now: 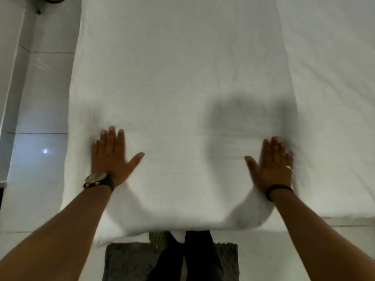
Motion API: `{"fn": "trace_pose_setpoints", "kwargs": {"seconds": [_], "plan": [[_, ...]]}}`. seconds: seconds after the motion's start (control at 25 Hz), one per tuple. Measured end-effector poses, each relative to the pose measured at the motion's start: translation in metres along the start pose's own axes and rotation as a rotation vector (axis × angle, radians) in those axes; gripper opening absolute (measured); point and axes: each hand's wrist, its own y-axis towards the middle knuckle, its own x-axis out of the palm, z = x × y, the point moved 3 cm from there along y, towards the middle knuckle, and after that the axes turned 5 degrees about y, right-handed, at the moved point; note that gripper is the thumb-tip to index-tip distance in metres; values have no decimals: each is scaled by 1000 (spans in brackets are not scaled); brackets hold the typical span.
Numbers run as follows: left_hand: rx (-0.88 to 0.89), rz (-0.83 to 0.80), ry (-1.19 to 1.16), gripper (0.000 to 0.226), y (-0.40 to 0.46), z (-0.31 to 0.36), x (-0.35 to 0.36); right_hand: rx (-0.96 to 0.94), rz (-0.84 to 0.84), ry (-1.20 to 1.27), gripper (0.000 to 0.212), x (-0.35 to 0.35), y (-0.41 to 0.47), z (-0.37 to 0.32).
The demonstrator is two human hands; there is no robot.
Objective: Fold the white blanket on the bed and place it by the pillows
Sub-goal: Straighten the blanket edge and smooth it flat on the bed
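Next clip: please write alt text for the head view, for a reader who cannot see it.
Both hands press flat, fingers straight, on a white blanket laid lengthwise along a bed: the left hand, with a wristwatch, near its left edge, the right hand near its right. The bed sheet shows to the right, a grey floor mat below.

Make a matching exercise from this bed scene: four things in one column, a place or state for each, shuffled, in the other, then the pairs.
Things:
1. left hand
2. right hand
3. white blanket
4. grey mat

Descriptions:
A. on the floor at the person's feet
B. flat on the blanket, ring on a finger
C. spread along the bed's left side
D. flat on the blanket, watch at the wrist

Pairs: 1-D, 2-B, 3-C, 4-A
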Motion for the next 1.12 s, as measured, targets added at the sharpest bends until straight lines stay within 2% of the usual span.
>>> {"fn": "trace_pose_setpoints", "kwargs": {"seconds": [0.08, 0.12, 0.2, 0.24, 0.32, 0.36, 0.4, 0.44, 0.56, 0.6, 0.68, 0.76, 0.8, 0.88, 0.96, 1.0, 1.04, 1.12], "plan": [[-32, 16, 4, 104, 8, -12, -6, 81, 22, 62, 111, -21, 16, 1], [-28, 27, -2, 102, 16, -6, -10, 42, 59, 87, 110, -29, 26, -19], [25, 82, -53, 94, 44, 27, -23, -183, 110, 152, 88, -32, 45, -88], [109, 139, -75, 89, 63, 53, -33, -319, 139, 200, 77, -28, 54, -132], [395, 228, -29, 77, 98, 109, -47, -511, 152, 243, 62, -19, 74, -206], [510, 258, 29, 72, 119, 125, -52, -556, 127, 212, 60, -16, 93, -224], [541, 273, 80, 72, 145, 124, -57, -551, 111, 146, 60, -16, 119, -223], [471, 270, 97, 77, 173, 106, -63, -521, 121, 64, 61, -19, 151, -208], [16, 193, 63, 97, 242, -2, -70, -288, 204, -41, 78, -46, 244, -120], [-37, 179, 72, 101, 248, -31, -72, -222, 214, -36, 84, -57, 262, -90], [-41, 168, 86, 100, 249, -47, -74, -144, 220, -18, 91, -72, 278, -60], [-50, 217, 53, 93, 257, -17, -79, -114, 255, 4, 89, -76, 277, -84], [-12, 238, 22, 90, 273, 7, -85, -174, 286, 40, 85, -78, 280, -116], [125, 276, -4, 87, 321, 60, -104, -450, 313, 117, 72, -74, 293, -203], [81, 279, -28, 86, 361, 88, -118, -740, 234, 65, 66, -63, 307, -275], [21, 290, -55, 85, 375, 92, -117, -776, 227, -3, 67, -64, 325, -282], [-17, 314, -74, 85, 387, 93, -110, -734, 253, -37, 70, -67, 353, -271], [-11, 352, -69, 84, 396, 91, -94, -529, 317, -67, 80, -85, 410, -218]]}}
